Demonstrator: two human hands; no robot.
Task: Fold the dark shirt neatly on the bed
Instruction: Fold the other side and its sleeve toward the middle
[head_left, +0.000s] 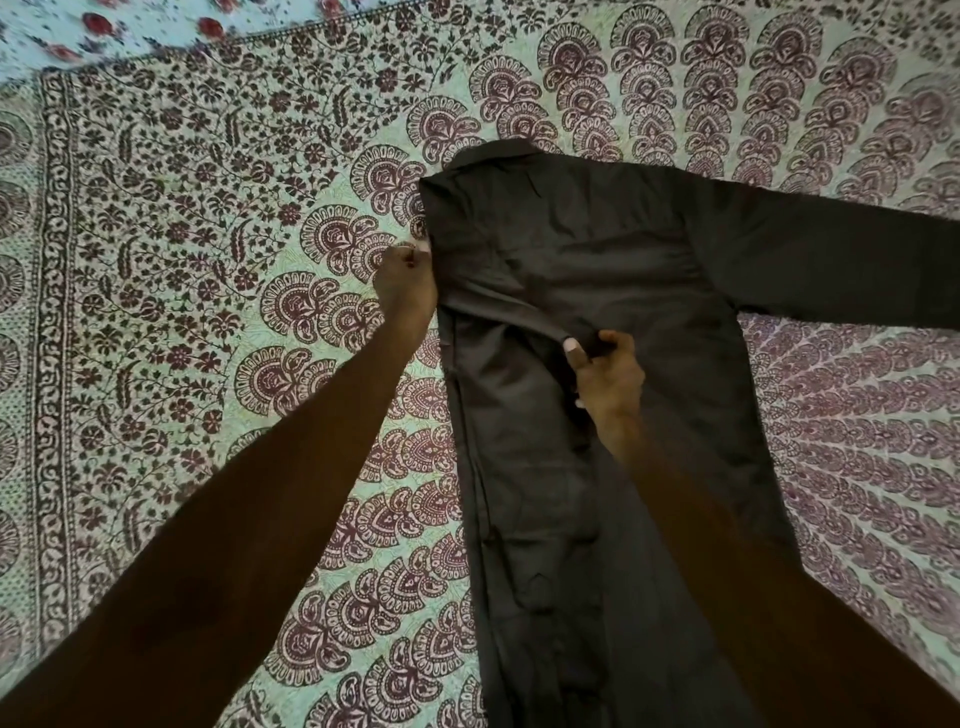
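- The dark shirt (597, 364) is lying flat, seemingly back up, on the patterned bedspread (208, 208), filling the centre and lower right of the frame, with its collar (498, 150) toward the top.
- I am seeing one side already turned in: the shirt's edge on the left of the frame is running straight down, and that side's sleeve (509, 306) is lying slantwise across the body.
- My left hand (408, 283) is sitting at that folded edge, just left of centre, fingers curled together in a fist; I cannot tell whether they are gripping cloth or only pressing it down.
- My right hand (605, 371) is pinching the end of the folded-in sleeve at the centre of the frame, thumb and fingers clamped on the cloth.
- I am judging this as the sleeve-laying step of the first side fold.
- The other sleeve (831, 270) is stretching out flat to the right edge of the frame, not yet folded.
- Next, I am expecting to bring the pinched sleeve down along the folded panel and smooth it, while the left hand is anchoring the edge so the crease does not slip.
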